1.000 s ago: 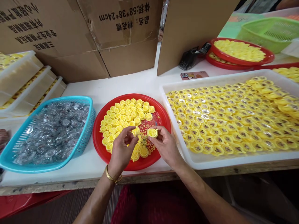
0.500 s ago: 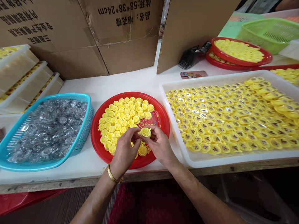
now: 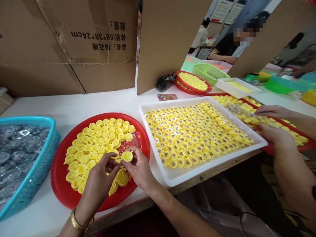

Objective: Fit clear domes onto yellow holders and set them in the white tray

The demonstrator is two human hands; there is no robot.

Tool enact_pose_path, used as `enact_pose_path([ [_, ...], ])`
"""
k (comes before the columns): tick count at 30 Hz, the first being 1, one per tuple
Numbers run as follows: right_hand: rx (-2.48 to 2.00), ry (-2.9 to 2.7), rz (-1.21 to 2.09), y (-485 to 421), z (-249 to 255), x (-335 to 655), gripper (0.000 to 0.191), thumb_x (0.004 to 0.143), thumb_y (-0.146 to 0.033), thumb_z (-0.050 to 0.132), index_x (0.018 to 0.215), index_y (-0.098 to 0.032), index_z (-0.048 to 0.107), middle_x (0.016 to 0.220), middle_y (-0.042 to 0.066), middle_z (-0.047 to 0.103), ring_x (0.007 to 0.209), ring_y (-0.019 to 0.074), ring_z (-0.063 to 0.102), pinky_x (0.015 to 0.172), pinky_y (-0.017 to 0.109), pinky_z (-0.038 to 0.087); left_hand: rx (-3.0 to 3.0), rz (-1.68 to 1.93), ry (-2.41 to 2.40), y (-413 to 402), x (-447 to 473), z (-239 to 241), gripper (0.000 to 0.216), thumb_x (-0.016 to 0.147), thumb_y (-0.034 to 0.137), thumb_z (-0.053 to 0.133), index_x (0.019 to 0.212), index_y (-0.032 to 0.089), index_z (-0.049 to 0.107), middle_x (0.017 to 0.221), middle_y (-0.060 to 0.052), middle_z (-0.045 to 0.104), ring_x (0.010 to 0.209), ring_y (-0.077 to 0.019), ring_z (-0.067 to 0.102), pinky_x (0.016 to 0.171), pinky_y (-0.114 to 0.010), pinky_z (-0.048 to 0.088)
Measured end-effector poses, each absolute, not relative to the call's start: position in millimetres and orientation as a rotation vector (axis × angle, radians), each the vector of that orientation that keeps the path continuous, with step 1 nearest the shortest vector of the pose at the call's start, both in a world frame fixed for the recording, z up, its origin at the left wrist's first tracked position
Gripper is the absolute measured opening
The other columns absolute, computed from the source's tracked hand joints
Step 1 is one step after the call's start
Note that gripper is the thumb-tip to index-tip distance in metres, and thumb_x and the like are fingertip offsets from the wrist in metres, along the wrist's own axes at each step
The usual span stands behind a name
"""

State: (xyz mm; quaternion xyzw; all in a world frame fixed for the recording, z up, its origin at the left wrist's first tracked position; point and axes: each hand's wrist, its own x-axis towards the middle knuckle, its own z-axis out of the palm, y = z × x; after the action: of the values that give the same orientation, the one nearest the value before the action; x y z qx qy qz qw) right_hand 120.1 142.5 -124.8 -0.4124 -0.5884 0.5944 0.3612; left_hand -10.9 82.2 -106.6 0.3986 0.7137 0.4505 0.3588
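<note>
Over the red round tray [image 3: 58, 184], my right hand [image 3: 142, 171] grips a small round yellow plastic case [image 3: 127, 156] between thumb and fingers, its open face turned up with yellow bits inside. My left hand [image 3: 98, 176], a gold bracelet on its wrist, is just left of the case with thumb and forefinger pinched together. What those fingertips hold, if anything, is too small to make out. Many similar yellow cases [image 3: 92, 140] lie face up in rows on the tray. A few loose ones [image 3: 122, 178] and scattered yellow crumbs lie under my hands.
A blue basket [image 3: 53, 141] of clear-wrapped round pieces stands left. To the right is a white tray [image 3: 170, 181] of yellow cases with printed centres. A co-worker's hands [image 3: 278, 131] work over another red tray [image 3: 307, 144]. Cardboard [image 3: 103, 77] and a phone-like item [image 3: 167, 97] are behind.
My view has swung to the right, bringing the co-worker's hands and another person into sight. My right hand still holds the yellow case, with my left fingers close beside it.
</note>
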Motion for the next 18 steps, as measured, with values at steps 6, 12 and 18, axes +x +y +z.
enact_pose_path([
  [6, -1.013, -1.379, 1.632, 144.0, -119.8, 120.1, 0.028, 0.072, -0.030, 0.067, 0.093, -0.023, 0.051, 0.085, 0.000, 0.063, 0.077, 0.0159, 0.063, 0.071, 0.028, 0.054, 0.612, 1.303, 1.646, 85.3, -4.5, -106.9, 0.040, 0.059, 0.043, 0.079, 0.080, 0.014, 0.063, 0.060, 0.000, 0.061, 0.048, -0.0094, 0.050, 0.044, -0.019, 0.038],
  [12, -1.025, -1.356, 1.601, 145.1, -121.1, 124.5, 0.027, 0.072, -0.028, 0.066, 0.094, -0.023, 0.050, 0.086, 0.000, 0.062, 0.074, 0.0146, 0.062, 0.069, 0.027, 0.053, 0.474, 1.408, 1.440, 82.8, 0.7, -107.7, 0.033, 0.061, 0.036, 0.079, 0.083, 0.017, 0.063, 0.070, 0.000, 0.063, 0.055, -0.0106, 0.055, 0.049, -0.021, 0.043],
  [18, -1.166, -1.515, 1.457, 140.7, -134.6, 126.2, 0.026, 0.072, -0.023, 0.065, 0.096, -0.024, 0.055, 0.080, -0.002, 0.062, 0.072, 0.0167, 0.061, 0.063, 0.028, 0.052, 1.101, 1.351, 1.785, 125.5, 0.1, -68.8, 0.023, 0.074, 0.034, 0.066, 0.092, 0.022, 0.073, 0.074, -0.002, 0.065, 0.061, -0.0143, 0.056, 0.057, -0.025, 0.045],
])
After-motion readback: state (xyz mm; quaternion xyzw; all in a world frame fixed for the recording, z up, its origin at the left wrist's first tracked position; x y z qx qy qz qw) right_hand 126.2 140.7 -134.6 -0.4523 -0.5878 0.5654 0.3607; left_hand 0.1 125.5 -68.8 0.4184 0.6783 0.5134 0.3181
